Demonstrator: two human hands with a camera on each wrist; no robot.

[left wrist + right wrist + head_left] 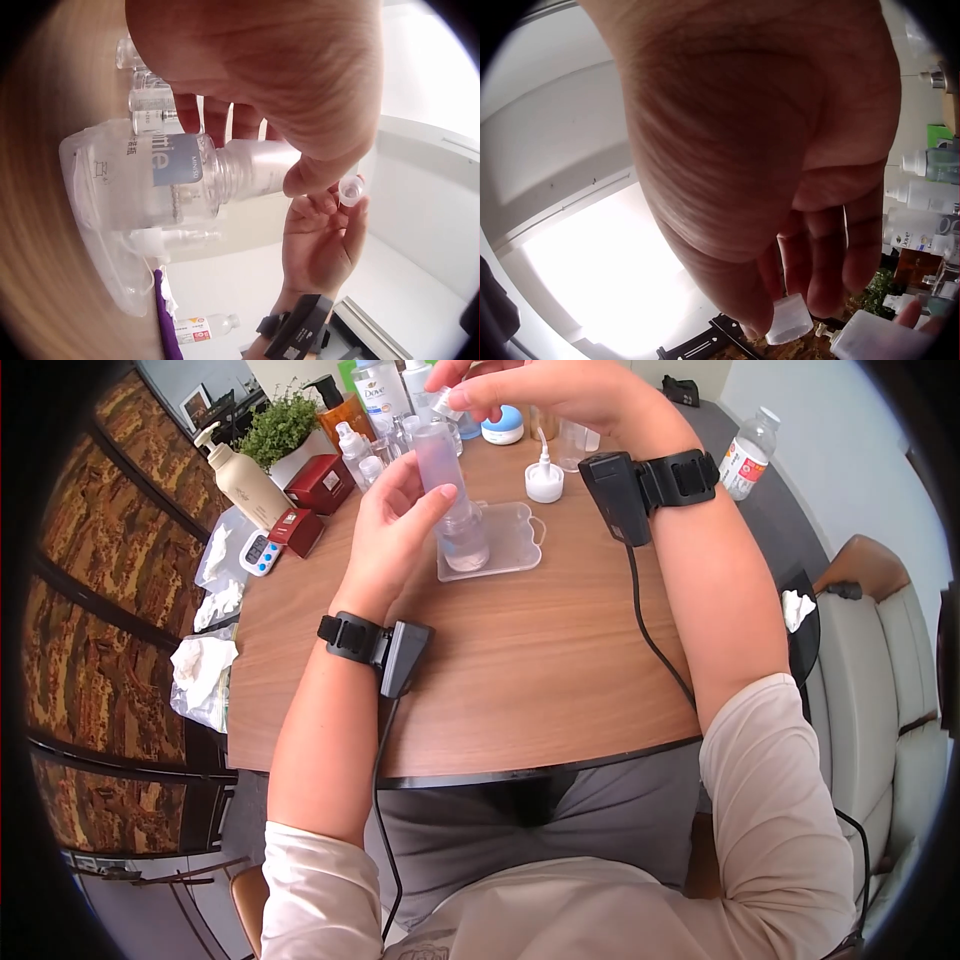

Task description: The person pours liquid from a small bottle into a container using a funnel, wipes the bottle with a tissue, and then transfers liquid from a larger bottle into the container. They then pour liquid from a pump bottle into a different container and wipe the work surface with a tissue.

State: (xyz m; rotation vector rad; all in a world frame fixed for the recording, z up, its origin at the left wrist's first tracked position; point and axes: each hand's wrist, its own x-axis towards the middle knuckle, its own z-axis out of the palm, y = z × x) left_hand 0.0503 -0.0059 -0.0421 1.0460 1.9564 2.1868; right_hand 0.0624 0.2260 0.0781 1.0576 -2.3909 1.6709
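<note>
A clear bottle (pixel 465 548) with a grey-blue label stands upright on a translucent tray (pixel 515 545). Above its threaded neck is a frosted, tube-shaped container (pixel 437 455), one end right at the bottle's mouth. My left hand (pixel 395 520) grips this container, thumb on the near side and fingers behind. Higher up, my right hand (pixel 560 395) pinches a small translucent cap (pixel 350 192) between thumb and fingers. In the right wrist view the cap (pixel 789 319) shows at the thumb tip, apart from the frosted container (pixel 877 337).
A white pump top (pixel 545 482) stands beyond the tray. Several bottles, dark red boxes (pixel 320 483), a potted plant (pixel 280 432) and a beige pump bottle (pixel 245 485) line the back left. A digital timer (pixel 261 553) lies at the left edge; a labelled bottle (pixel 750 455) stands at right.
</note>
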